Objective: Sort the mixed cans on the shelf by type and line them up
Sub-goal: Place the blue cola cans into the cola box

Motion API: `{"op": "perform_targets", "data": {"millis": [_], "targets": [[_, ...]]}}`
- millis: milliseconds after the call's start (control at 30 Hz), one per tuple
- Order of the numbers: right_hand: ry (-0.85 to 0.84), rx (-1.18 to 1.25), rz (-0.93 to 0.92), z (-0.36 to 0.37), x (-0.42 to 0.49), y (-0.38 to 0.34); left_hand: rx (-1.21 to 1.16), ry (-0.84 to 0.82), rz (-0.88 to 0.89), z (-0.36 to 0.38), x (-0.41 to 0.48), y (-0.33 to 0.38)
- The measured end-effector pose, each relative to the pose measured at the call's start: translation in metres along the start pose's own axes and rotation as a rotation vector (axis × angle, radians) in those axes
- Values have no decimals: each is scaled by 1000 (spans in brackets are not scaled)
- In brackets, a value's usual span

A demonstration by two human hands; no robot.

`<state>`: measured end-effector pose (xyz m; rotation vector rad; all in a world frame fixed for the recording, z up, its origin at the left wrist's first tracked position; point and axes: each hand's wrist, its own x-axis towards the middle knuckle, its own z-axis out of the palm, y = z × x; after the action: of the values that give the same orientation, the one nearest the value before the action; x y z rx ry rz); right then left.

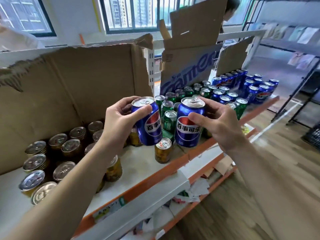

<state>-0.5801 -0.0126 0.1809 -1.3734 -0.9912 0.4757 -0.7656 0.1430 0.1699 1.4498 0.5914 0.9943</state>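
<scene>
A white shelf (138, 161) with an orange edge stands before windows, with torn cardboard (69, 84) behind it. At the lower left the tins (34, 161) stand grouped. In the middle, green cans (170, 118) are mixed with some blue ones. At the upper right, blue cans (256, 89) are in rows. The sorting seems partly done. The left hand (119, 122) curls round a tilted blue can (149, 123) above the shelf, and the right hand (221, 125) curls round a second blue can (188, 129).

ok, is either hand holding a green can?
No: the left hand grips one blue can, the right hand grips a second blue can, and the green cans stand on the shelf.
</scene>
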Motion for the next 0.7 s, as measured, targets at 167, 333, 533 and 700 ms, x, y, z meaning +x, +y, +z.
{"op": "perform_targets", "data": {"millis": [167, 333, 533, 700], "targets": [[38, 1, -5, -61, -1, 3, -9, 15, 28, 60, -7, 5], [46, -2, -56, -132, 0, 1, -53, -11, 46, 133, -10, 12], [85, 43, -89, -210, -6, 6, -55, -47, 87, 216, -11, 8], [94, 47, -79, -262, -11, 15, -61, -82, 75, 274, -15, 2]]}}
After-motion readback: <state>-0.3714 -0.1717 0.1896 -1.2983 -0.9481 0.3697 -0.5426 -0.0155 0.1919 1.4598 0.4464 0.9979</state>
